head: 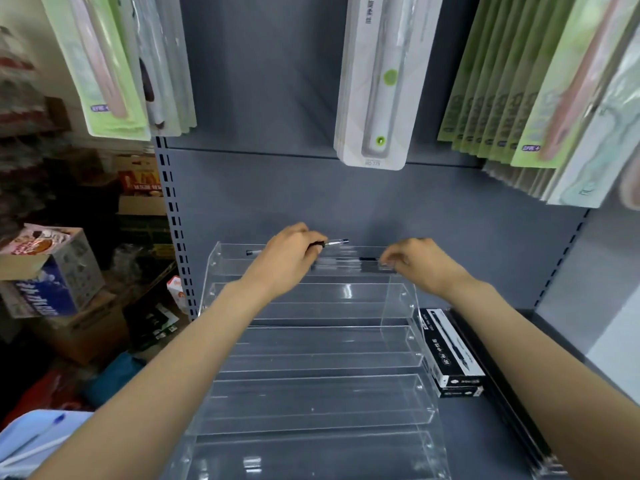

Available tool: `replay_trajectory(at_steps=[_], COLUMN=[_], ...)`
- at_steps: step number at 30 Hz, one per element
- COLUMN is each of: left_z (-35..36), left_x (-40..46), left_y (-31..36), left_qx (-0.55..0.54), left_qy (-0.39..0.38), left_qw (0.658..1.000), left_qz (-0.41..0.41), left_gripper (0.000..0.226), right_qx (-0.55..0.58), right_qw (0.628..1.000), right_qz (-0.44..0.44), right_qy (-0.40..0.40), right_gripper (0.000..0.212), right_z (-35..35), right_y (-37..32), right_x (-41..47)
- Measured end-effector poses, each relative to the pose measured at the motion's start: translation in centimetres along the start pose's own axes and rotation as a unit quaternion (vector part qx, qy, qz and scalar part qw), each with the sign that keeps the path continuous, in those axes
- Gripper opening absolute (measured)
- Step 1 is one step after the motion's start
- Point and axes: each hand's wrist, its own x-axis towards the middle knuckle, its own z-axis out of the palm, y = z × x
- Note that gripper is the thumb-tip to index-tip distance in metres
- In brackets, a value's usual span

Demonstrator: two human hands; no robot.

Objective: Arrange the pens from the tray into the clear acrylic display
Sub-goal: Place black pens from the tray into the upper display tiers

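Clear acrylic, tiered: the display [311, 341] stands on a grey shelf [485, 438], its stepped troughs rising away from the person, the lower ones holding nothing visible. Both hands work at the topmost tiers. Left hand [287, 254]: fingers curled around a pen [334, 242] with a dark grip and clear barrel; one end shows just right of the fingertips, and what appears to be the other end shows to their left, so the hold is near mid-length. Right hand [412, 259]: fingers [389, 261] bent and pinching the right end of a dark pen [349, 260] that lies along the trough just below, stretching leftward from the fingertips toward the left hand. The image is blurred here, so exact contact is uncertain. Handling judgement: the pens look light, stiff and smooth-barrelled, likely to roll on slick acrylic; hold best taken at the rubbery grip section or mid-barrel, then laid parallel to the trough so the front lip stops them. Acrylic is rigid but scratch-prone and probably light enough to shift if pushed. Near the right forearm, beside the display, lie black pen boxes [450, 355]. No tray can be identified with certainty. Packaged goods [377, 81] hang above and well beyond the fingers.
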Motion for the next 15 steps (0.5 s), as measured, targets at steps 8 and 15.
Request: replay_trajectory(at_steps=[8,15], left_z=[0.9,1.5], left_x=[1.0,2.5], left_y=[0.7,1.6], left_qx=[-0.017,-0.052], left_qy=[-0.036,-0.028], left_qw=[0.999,0.998], left_qz=[0.000,-0.014], left_gripper=[0.037,0.014], right_qx=[-0.114,0.027], right_qw=[0.993,0.998], right_qz=[-0.021,-0.010], right_qy=[0.006,0.062], right_gripper=[0.027,0.027], right_z=[0.1,0.1], right_y=[-0.5,0.8], right_x=[-0.7,-0.9])
